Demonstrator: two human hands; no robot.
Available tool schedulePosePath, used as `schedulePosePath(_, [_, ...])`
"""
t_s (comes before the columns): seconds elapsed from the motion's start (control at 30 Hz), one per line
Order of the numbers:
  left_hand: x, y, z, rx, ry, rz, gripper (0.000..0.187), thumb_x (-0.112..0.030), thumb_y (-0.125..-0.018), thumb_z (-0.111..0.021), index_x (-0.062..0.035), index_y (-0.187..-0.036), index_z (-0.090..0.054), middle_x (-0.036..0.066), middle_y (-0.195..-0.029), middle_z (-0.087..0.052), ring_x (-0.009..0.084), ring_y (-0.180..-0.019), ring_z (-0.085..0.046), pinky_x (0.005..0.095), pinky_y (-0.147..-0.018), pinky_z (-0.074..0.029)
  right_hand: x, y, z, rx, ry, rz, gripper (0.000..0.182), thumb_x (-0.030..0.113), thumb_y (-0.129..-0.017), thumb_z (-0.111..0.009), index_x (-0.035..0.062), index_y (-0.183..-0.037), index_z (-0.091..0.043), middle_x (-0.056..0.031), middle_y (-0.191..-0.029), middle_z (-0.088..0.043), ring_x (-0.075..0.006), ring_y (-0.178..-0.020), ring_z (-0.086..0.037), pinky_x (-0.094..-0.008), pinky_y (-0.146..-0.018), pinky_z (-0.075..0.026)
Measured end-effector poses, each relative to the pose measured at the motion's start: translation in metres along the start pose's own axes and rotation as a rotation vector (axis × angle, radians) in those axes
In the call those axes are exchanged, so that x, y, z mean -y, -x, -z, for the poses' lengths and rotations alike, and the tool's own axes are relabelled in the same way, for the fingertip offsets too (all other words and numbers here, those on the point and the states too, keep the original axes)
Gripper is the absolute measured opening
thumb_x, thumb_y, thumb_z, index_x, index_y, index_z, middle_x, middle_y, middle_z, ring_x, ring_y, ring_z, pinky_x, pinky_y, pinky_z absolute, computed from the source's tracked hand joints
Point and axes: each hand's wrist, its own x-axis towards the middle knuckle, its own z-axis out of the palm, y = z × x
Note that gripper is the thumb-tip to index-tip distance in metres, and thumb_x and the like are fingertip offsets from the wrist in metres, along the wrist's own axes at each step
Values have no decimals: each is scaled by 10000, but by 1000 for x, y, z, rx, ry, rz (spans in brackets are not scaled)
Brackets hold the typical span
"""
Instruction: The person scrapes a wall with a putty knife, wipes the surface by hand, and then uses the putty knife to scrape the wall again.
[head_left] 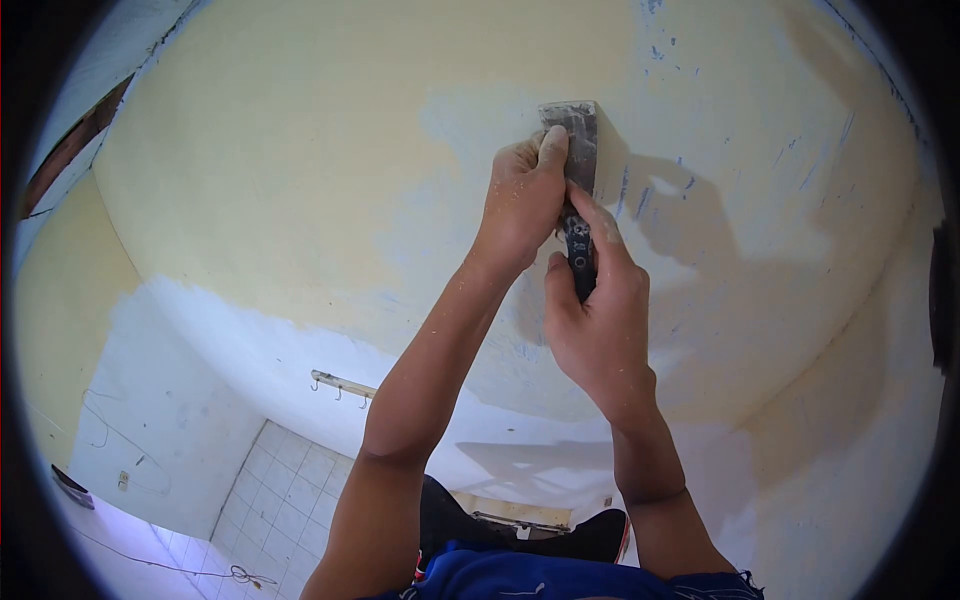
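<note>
Blue shirt (530,574) below — right hand (605,318) wraps the scraper (582,172) by its handle (580,258), left hand (525,188) pinches its blade (583,130) — likely to steady it.

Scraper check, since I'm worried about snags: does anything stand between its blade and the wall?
No object visibly does. The left hand holds the scraper by its blade, the right hand has its handle; what lies behind the blade is hidden, and whether it touches the wall is unclear.
</note>
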Motion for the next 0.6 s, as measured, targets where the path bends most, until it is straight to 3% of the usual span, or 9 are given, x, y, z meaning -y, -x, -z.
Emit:
schedulePosePath(0.07, [-3,-5,1,24,18,0,392,-278,-1046,-454,-14,-819,-634,19,-648,-578,78,-529,-483,267,-466,-393,6,-9,2,-2,4,26,531,-41,-863,-546,-105,-1371,-408,-287,-928,-682,-359,-730,-718,-371,-645,-542])
schedulePosePath(0.13, [-7,-11,0,25,73,-26,392,-276,-1046,-453,-14,-817,-634,19,-648,-578,78,-525,-483,267,-460,-391,21,-18,7,85,-45,-224,554,-36,-863,-550,-104,-1384,-373,-276,-897,-677,-359,-729,-718,-370,-646,-541])
schedulePosePath(0.23, [-10,-6,-2,10,95,-49,393,-275,-1046,-453,-17,-810,-632,20,-647,-578,80,-524,-486,269,-454,-388,27,-19,11,130,-58,-311,567,-34,-859,-548,-96,-1389,-355,-274,-863,-668,-366,-707,-710,-374,-638,-538])
schedulePosePath(0.47, [-5,-1,-1,3,22,29,393,-278,-1043,-454,-20,-808,-635,19,-647,-579,84,-534,-493,271,-454,-383,16,-8,10,97,-1,-234,551,-38,-852,-541,-99,-1375,-379,-277,-852,-666,-352,-689,-709,-371,-622,-534])
schedulePosePath(0.6, [-13,-7,1,8,45,-32,403,-284,-1041,-456,-19,-800,-639,17,-638,-576,85,-520,-487,274,-450,-379,24,-19,7,79,-18,-220,553,-39,-847,-546,-99,-1373,-388,-276,-858,-668,-346,-711,-715,-375,-635,-542])
